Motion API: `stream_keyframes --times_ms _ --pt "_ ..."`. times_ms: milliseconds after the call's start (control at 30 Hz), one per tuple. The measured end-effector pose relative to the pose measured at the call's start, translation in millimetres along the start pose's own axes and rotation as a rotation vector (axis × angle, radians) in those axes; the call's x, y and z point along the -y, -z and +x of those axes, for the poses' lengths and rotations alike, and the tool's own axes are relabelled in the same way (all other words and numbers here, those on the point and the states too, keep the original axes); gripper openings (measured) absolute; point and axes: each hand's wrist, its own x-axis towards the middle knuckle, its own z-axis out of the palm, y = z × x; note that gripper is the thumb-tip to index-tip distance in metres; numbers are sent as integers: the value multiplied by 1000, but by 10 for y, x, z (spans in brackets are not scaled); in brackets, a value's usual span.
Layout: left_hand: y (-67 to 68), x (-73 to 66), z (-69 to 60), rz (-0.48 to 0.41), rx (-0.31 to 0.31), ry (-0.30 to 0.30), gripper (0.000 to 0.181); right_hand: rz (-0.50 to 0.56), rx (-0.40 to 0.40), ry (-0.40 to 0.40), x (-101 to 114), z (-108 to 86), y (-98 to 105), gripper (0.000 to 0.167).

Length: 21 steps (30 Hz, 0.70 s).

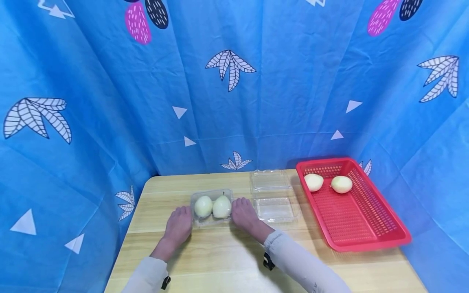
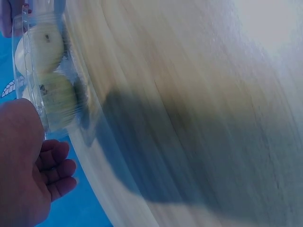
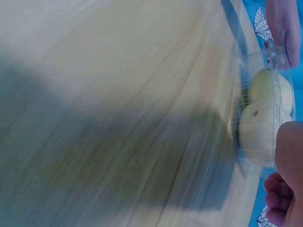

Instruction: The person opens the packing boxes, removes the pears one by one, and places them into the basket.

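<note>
Fruit (image 1: 203, 206) sits in the clear box (image 1: 207, 222), left of the red basket (image 1: 347, 221), and on my remote feed left hand (image 1: 179, 222) and right hand (image 1: 244, 213) pinch opposite ends—fingers curled close—presumably to steady it.

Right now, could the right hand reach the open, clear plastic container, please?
Probably yes: the right hand touches the filled clear plastic container, but nothing visible blocks the open container alongside.

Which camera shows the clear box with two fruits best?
The head view: it shows the clear box nearly whole from above, between the left hand and right hand. Both wrist views show it side-on, near the picture's edge, partly behind a hand.
</note>
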Motion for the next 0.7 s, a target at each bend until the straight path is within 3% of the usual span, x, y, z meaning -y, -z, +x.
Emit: stream_keyframes --times_ms 433,700 --pt "-3 -117 6 27 42 -4 14 19 -19 -25 -17 -134 -4 11" --pt "5 -183 6 24 -26 -39 21 -18 -28 -19 -61 -195 -44 12"
